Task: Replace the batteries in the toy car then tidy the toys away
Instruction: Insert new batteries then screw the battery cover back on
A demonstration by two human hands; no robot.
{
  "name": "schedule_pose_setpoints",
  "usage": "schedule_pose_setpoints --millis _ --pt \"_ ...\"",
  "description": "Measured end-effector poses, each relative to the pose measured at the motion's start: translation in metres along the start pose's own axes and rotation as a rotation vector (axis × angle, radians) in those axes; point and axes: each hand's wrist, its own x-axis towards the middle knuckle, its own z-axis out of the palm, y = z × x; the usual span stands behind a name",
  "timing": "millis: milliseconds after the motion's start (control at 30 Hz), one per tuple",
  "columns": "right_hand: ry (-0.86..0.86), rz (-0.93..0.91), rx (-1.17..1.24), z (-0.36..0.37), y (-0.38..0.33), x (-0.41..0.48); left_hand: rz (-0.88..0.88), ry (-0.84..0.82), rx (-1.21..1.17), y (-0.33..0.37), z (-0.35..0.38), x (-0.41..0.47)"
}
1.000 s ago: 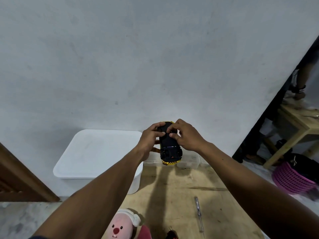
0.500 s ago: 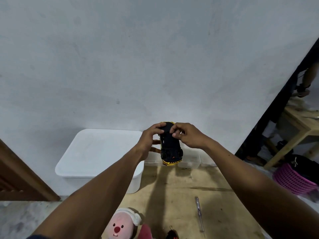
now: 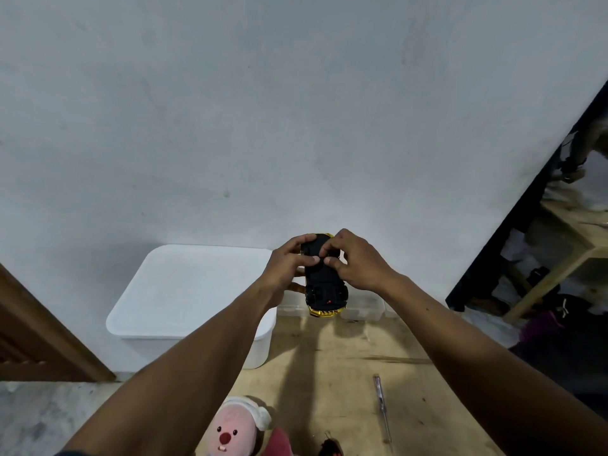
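Observation:
I hold a yellow toy car upside down in mid-air, its black underside facing me. My left hand grips its left side, thumb on the underside. My right hand holds the right side, with thumb and fingertips pinching at the middle of the underside. What the fingertips press on is hidden. A slim screwdriver lies on the wooden tabletop below. A pink plush toy sits at the bottom edge.
A large white lidded bin stands left of the table against the grey wall. Small clear plastic boxes line the table's far edge. A dark small object lies at the bottom edge. A wooden bench stands at right.
My right hand has shifted back over the car's underside, its fingertips now meeting my left thumb near the middle. The car has stayed in about the same place.

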Motion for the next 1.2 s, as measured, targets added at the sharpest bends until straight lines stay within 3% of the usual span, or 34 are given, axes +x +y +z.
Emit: schedule_pose_setpoints --millis 233,367,467,567,1200 --pt "0.064 0.029 0.032 0.004 0.002 -0.003 0.06 0.013 0.035 -0.005 0.0 0.002" --pt "0.185 0.188 0.307 0.008 0.004 -0.006 0.07 0.011 0.046 -0.006 -0.003 0.003" --pt "0.058 0.411 0.58 0.008 0.004 -0.009 0.077 0.013 0.046 -0.005 -0.003 0.004" --pt "-0.026 0.449 0.755 0.013 0.002 -0.012 0.09 0.009 0.054 -0.006 -0.002 0.005" --pt "-0.067 0.55 0.785 0.012 0.008 -0.002 0.098 -0.001 0.113 -0.007 -0.003 0.007"
